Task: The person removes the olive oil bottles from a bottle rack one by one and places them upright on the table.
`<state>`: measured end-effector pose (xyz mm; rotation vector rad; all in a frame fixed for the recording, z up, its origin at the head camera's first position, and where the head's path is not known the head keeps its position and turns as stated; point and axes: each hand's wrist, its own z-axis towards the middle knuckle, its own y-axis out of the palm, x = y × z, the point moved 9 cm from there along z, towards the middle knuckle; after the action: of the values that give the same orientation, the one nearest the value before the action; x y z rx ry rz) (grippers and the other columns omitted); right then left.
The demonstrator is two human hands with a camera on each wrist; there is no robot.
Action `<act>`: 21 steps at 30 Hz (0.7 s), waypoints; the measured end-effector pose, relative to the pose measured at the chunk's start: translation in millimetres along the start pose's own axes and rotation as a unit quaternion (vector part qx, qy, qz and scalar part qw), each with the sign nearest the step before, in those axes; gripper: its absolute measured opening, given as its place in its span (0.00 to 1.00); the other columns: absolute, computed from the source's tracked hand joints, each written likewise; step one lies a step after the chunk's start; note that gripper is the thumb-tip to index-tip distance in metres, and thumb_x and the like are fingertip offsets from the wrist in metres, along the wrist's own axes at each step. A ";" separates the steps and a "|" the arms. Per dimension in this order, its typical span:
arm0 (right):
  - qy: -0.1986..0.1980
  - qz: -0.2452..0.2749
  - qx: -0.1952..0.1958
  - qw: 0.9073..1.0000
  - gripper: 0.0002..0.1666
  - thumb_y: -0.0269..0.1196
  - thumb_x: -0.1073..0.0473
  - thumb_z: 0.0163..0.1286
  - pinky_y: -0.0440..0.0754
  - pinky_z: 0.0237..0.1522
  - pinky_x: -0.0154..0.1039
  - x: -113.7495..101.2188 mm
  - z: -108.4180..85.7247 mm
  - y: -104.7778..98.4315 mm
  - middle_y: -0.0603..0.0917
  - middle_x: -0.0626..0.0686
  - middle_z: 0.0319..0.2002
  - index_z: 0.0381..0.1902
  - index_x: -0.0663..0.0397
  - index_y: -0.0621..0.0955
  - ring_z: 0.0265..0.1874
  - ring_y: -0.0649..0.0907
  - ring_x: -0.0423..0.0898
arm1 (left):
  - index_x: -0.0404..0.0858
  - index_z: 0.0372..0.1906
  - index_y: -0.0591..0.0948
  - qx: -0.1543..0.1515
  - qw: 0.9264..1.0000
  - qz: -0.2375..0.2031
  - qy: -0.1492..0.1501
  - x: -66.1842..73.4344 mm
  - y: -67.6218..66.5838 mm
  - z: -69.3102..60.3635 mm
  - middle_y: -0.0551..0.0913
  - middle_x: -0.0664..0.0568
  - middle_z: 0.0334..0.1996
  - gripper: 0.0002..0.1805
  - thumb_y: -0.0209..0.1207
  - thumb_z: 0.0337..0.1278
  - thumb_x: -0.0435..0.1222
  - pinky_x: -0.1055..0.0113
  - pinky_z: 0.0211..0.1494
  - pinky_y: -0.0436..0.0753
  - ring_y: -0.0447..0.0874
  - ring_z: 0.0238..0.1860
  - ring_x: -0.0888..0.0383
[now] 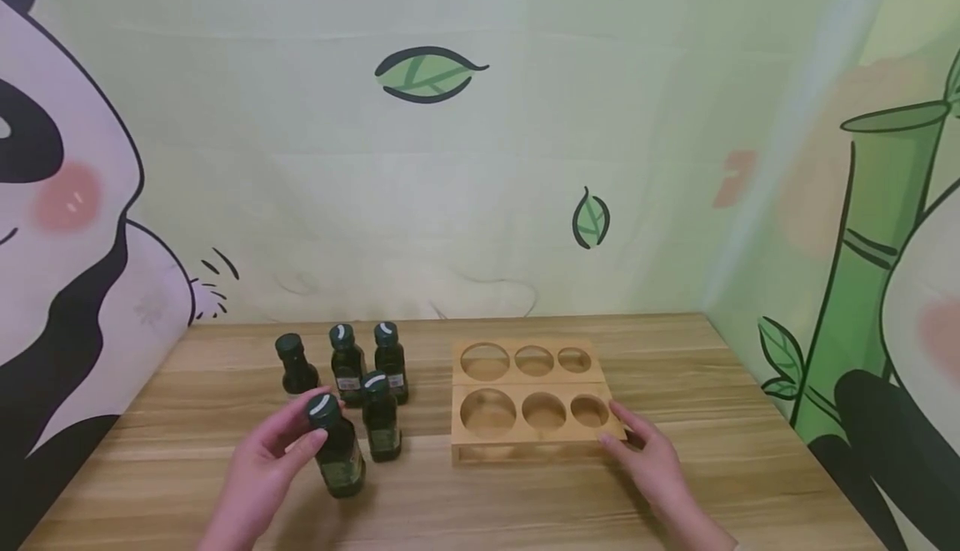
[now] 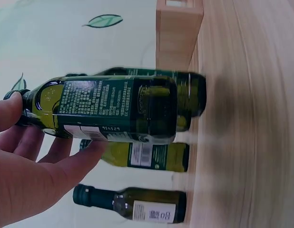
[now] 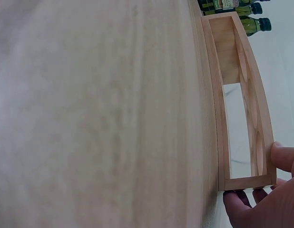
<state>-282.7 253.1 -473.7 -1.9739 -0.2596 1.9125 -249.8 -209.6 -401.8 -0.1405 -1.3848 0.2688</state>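
Note:
My left hand (image 1: pixel 258 459) holds a dark green glass bottle (image 1: pixel 339 455) by its upper part, thumb on one side near the cap. In the left wrist view this bottle (image 2: pixel 104 107) shows a green printed label, and its base hangs off the tabletop. Just beyond it stands a similar bottle (image 1: pixel 382 422). At the right, my right hand (image 1: pixel 652 463) grips the near right end of a wooden rack (image 1: pixel 525 383) with two rows of round holes. The right wrist view shows the thumb on the top board of the rack (image 3: pixel 247 183) and fingers at its end.
Behind the held bottle stand more capped bottles: one at the left (image 1: pixel 297 372), one in the middle (image 1: pixel 347 372) and one to its right (image 1: pixel 391 365). Everything rests on a wood-grain table (image 1: pixel 675 368). A printed cloth backdrop (image 1: pixel 525 159) rises along its back edge.

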 end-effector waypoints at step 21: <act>0.002 -0.005 0.004 1.000 0.35 0.67 0.62 0.66 0.81 0.52 0.42 1.3 1.3 -0.6 0.66 0.67 0.70 0.69 0.60 0.70 0.60 0.74 0.65 | 0.33 0.63 0.77 0.027 0.998 0.019 0.051 -16.7 -11.0 31.7 0.84 0.62 0.48 0.23 0.63 0.63 0.30 0.75 0.46 0.81 0.80 0.46 0.70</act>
<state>-283.9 254.3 -474.7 -1.9663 -0.2588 1.9012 -282.5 -226.6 -409.1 -0.1354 -1.2735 0.3263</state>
